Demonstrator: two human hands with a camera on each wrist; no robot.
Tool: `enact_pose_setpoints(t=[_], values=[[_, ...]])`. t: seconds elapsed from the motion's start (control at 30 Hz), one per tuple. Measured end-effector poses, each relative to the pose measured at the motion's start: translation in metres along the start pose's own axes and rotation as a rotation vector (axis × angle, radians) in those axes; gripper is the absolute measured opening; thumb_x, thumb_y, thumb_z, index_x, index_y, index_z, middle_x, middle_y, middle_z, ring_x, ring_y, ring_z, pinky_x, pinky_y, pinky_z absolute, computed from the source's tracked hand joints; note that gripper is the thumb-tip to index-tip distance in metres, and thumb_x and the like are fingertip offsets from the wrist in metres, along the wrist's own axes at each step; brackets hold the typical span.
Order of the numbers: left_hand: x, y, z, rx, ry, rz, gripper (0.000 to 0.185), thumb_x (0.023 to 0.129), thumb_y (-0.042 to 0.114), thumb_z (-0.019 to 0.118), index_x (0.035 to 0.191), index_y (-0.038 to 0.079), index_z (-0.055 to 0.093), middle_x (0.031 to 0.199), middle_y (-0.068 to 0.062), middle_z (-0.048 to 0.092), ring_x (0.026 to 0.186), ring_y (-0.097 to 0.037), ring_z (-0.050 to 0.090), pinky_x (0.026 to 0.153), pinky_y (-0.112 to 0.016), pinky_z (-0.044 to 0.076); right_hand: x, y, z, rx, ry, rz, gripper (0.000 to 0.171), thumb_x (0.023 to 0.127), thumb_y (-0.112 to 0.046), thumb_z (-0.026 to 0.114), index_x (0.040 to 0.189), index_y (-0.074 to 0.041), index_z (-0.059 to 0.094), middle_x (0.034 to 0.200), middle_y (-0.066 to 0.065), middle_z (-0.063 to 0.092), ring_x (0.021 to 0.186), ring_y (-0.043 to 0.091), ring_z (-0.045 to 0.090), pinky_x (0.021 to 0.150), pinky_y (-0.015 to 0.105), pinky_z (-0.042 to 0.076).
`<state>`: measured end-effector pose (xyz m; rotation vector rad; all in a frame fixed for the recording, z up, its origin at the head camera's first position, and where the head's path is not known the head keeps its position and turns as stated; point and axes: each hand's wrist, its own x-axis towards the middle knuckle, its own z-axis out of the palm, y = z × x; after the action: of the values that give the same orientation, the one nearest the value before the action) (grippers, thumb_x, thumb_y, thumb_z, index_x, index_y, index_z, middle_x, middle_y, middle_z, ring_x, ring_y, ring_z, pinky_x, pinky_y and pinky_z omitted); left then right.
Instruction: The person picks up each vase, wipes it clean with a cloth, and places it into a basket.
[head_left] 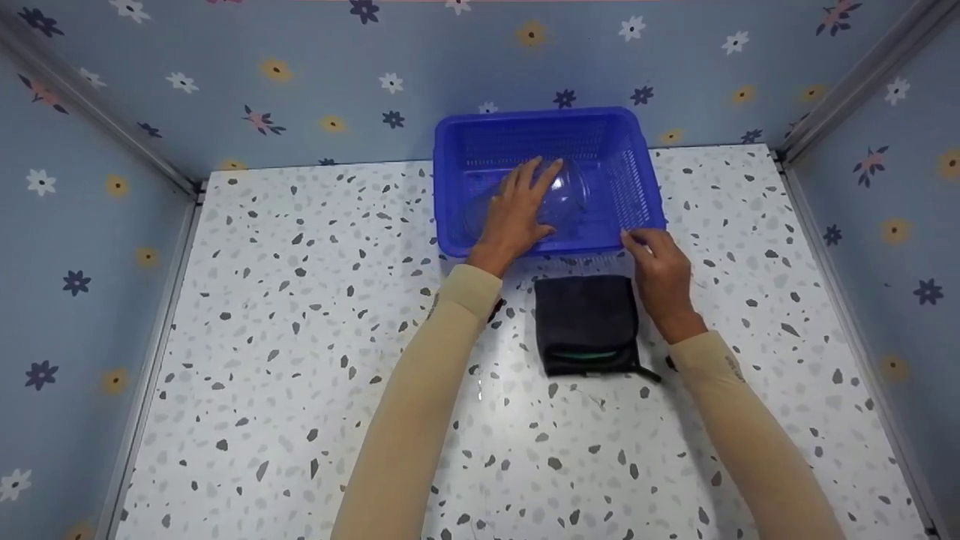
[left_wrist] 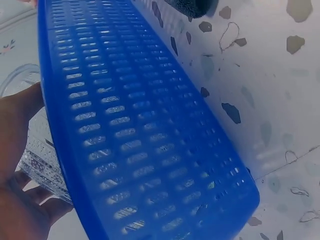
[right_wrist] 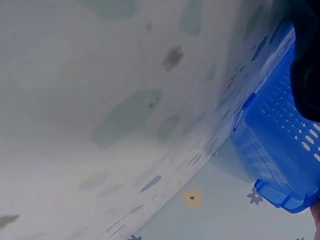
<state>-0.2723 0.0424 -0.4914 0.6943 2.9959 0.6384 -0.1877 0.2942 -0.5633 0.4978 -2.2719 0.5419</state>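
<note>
Left hand (head_left: 517, 217): fingers spreading flat over the clear bowl (head_left: 559, 196), lying inside the basket (head_left: 637, 184).
Right hand (head_left: 664, 274): fingers pinching the basket's near rim.
Risk: bowl likely sliding under a flat palm; basket possibly tipping.
Room: wall crowding behind; pouch (head_left: 587, 322) sitting close in front; table (head_left: 300, 337) lying open leftward.

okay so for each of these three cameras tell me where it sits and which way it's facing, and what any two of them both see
Head: above, looking forward and down at the blue basket, clear glass bowl, black cloth; both forearms, left hand, right hand show.
Left wrist: low beside the basket's slotted wall; palm at lower left.
Right wrist: low over the speckled table, facing the basket corner; barely any hand shows.
Shared: all three see the basket.
</note>
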Motion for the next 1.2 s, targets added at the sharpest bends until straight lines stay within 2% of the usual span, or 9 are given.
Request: enact_pose_setpoints(t=[0.17, 0.3, 0.53, 0.63, 0.73, 0.93, 1.07, 1.2], values=[[0.006, 0.004, 0.007, 0.048, -0.035, 0.039, 0.100, 0.089, 0.037, 0.087, 0.169, 0.031, 0.027, 0.173, -0.007, 0.028, 0.157, -0.032, 0.030, 0.113, -0.055, 0.047, 0.000, -0.002, -0.001, 0.001, 0.003, 0.007, 0.024, 0.104, 0.006, 0.061, 0.116, -0.002, 0.080, 0.107, 0.020, 0.071, 0.101, 0.039, 0.070, 0.085, 0.054, 0.059], [0.010, 0.005, 0.012, 0.080, -0.084, 0.046, 0.099, 0.090, 0.038, 0.085, 0.169, 0.032, 0.025, 0.173, -0.007, 0.027, 0.158, -0.031, 0.028, 0.121, -0.053, 0.039, 0.001, -0.004, 0.000, 0.009, 0.000, 0.011, 0.023, 0.104, 0.005, 0.061, 0.115, -0.001, 0.080, 0.107, 0.020, 0.071, 0.101, 0.038, 0.070, 0.085, 0.054, 0.059], [0.013, 0.007, 0.009, 0.071, -0.217, -0.020, 0.082, 0.097, 0.038, 0.077, 0.166, 0.026, 0.036, 0.172, -0.008, 0.031, 0.159, -0.030, 0.029, 0.128, -0.049, 0.026, 0.001, -0.004, 0.000, 0.014, 0.005, 0.023, 0.023, 0.103, 0.007, 0.061, 0.114, 0.000, 0.080, 0.107, 0.020, 0.071, 0.102, 0.039, 0.069, 0.086, 0.055, 0.059], [0.013, 0.008, 0.007, 0.048, -0.246, -0.033, 0.079, 0.099, 0.037, 0.074, 0.166, 0.024, 0.036, 0.173, -0.008, 0.030, 0.159, -0.030, 0.027, 0.130, -0.046, 0.021, 0.001, -0.003, 0.000, 0.018, 0.008, 0.024, 0.023, 0.102, 0.007, 0.062, 0.115, 0.000, 0.080, 0.107, 0.020, 0.071, 0.102, 0.040, 0.069, 0.085, 0.055, 0.059], [0.011, 0.007, 0.006, 0.018, -0.245, -0.031, 0.074, 0.103, 0.038, 0.069, 0.167, 0.023, 0.034, 0.174, -0.007, 0.028, 0.161, -0.029, 0.024, 0.131, -0.044, 0.017, 0.002, -0.003, 0.001, 0.022, 0.004, 0.026, 0.024, 0.102, 0.007, 0.061, 0.116, -0.001, 0.080, 0.107, 0.021, 0.071, 0.102, 0.040, 0.069, 0.085, 0.055, 0.059], [-0.003, 0.000, -0.003, -0.076, -0.222, -0.007, 0.068, 0.108, 0.039, 0.062, 0.166, 0.019, 0.035, 0.175, -0.005, 0.024, 0.162, -0.027, 0.019, 0.132, -0.040, 0.013, 0.002, -0.004, 0.000, 0.023, -0.001, 0.034, 0.026, 0.102, 0.009, 0.060, 0.116, -0.001, 0.080, 0.107, 0.021, 0.071, 0.101, 0.039, 0.069, 0.084, 0.055, 0.059], [-0.022, -0.005, -0.010, -0.132, -0.181, 0.021, 0.067, 0.107, 0.038, 0.064, 0.165, 0.020, 0.037, 0.174, -0.004, 0.027, 0.161, -0.027, 0.022, 0.131, -0.042, 0.017, 0.000, -0.004, -0.001, 0.020, 0.011, 0.038, 0.025, 0.103, 0.008, 0.061, 0.114, 0.000, 0.081, 0.106, 0.021, 0.071, 0.101, 0.040, 0.068, 0.084, 0.055, 0.059], [-0.047, -0.015, -0.014, -0.183, -0.091, 0.074, 0.064, 0.106, 0.034, 0.066, 0.163, 0.016, 0.042, 0.171, -0.007, 0.034, 0.159, -0.029, 0.028, 0.129, -0.044, 0.022, 0.000, -0.004, 0.000, 0.042, 0.022, 0.039, 0.024, 0.103, 0.007, 0.061, 0.113, 0.000, 0.081, 0.106, 0.021, 0.071, 0.101, 0.041, 0.068, 0.084, 0.056, 0.058]])
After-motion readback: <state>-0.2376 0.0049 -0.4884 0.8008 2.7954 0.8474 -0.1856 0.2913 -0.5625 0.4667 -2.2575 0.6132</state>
